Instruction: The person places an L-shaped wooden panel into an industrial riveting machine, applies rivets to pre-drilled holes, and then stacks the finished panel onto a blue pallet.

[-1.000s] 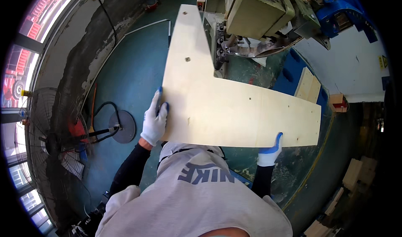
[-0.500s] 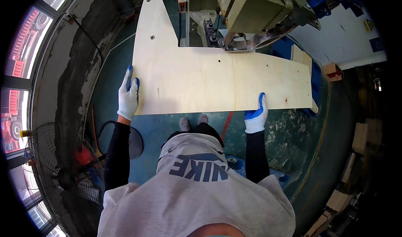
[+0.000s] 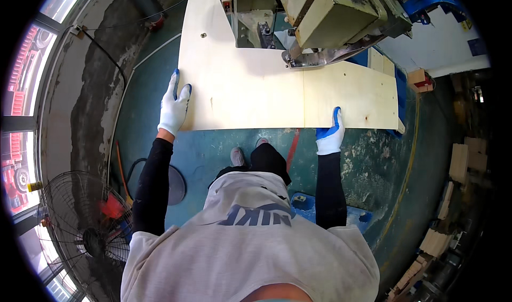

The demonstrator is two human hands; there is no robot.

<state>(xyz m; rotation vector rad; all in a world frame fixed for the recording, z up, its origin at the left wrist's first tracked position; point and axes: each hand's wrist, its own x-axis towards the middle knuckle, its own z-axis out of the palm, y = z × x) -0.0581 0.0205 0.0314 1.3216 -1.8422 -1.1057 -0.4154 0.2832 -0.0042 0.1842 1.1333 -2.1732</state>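
From the head view, the only one there is, I see a broad, pale, L-shaped wooden panel (image 3: 250, 94) held out flat in front of the person, above the green floor (image 3: 213, 152). Its far inner edge lies under the curved grey metal arm (image 3: 330, 59) of a drab-green machine (image 3: 336, 24); whether the two touch, I can't tell.

The left hand (image 3: 173, 107), in a white glove with blue fingertips, is at the panel's left edge, fingers half spread, thumb over the border — how firmly it grips, I can't tell. The right hand (image 3: 332, 134), gloved likewise, is closed on the near edge, thumb on top and the hidden fingers presumably beneath.

I'd judge the panel stiff and fairly light for its breadth, but awkward: the tapering limb reaching away would tip it forward. The smooth face may slide under a loose thumb, and the thin seam across the right part could be a weaker line. I'd keep the hands wide apart as here — on the outer borders, well clear of the metal arm.
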